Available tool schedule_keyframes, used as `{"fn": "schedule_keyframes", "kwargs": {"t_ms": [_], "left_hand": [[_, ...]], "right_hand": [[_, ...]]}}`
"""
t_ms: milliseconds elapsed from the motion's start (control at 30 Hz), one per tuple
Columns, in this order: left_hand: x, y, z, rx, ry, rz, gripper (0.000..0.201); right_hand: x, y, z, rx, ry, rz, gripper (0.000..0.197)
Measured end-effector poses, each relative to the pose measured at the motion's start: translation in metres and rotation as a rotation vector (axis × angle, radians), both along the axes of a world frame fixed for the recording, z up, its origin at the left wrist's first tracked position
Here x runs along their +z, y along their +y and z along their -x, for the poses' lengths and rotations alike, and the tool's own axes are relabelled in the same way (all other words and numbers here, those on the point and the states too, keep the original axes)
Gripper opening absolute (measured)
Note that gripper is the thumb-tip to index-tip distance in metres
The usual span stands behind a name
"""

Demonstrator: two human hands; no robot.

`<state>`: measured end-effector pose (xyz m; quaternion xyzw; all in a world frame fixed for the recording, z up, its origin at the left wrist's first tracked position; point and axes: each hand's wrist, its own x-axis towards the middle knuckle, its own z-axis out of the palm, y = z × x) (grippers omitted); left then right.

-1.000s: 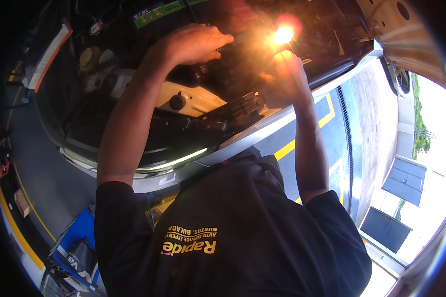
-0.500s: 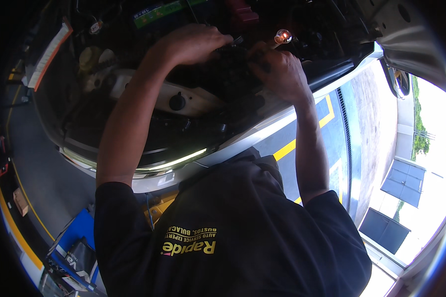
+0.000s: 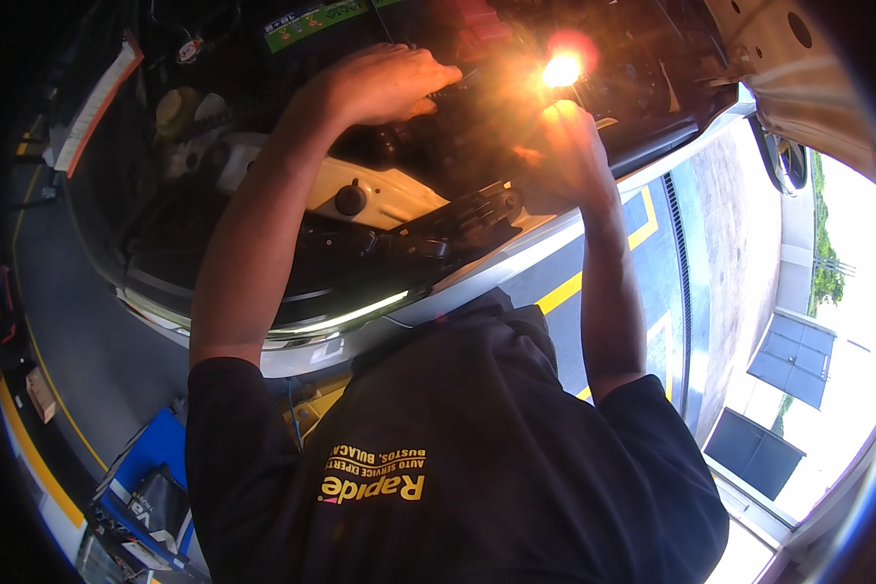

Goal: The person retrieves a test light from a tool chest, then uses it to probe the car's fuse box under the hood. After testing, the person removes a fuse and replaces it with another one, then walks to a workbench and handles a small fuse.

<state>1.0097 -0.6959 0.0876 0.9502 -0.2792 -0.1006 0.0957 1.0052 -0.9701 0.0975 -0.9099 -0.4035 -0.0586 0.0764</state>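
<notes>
Left of a glowing bulb was the left hand; just below, the right hand risked burns if it slipped upward. Neither grip was clear.

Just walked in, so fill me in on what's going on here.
A person in a dark shirt is reaching both arms into the open front of a car. The right hand is at a small, brightly lit bulb; the glare hides its exact grip. The left hand is over the dark engine parts, near a green label; what its fingers touch is unclear.
</notes>
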Motion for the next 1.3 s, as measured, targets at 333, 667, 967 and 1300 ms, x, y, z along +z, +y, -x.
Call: {"fn": "schedule_keyframes", "kwargs": {"t_ms": [333,667,967,1300], "left_hand": [[-0.012,0.006,0.000,-0.046,-0.118,0.079,0.042],[-0.006,0.003,0.000,-0.003,-0.011,0.031,0.041],[-0.020,0.007,0.000,-0.037,-0.161,0.071,0.054],[-0.014,0.009,0.001,-0.064,-0.151,0.092,0.044]], "right_hand": [[-0.004,0.007,0.001,-0.060,0.011,-0.110,0.031],[0.000,0.006,0.004,-0.008,-0.048,-0.063,0.033],[-0.003,0.009,0.000,-0.017,0.123,-0.087,0.018],[-0.005,0.011,0.001,-0.002,0.103,-0.163,0.016]]}}
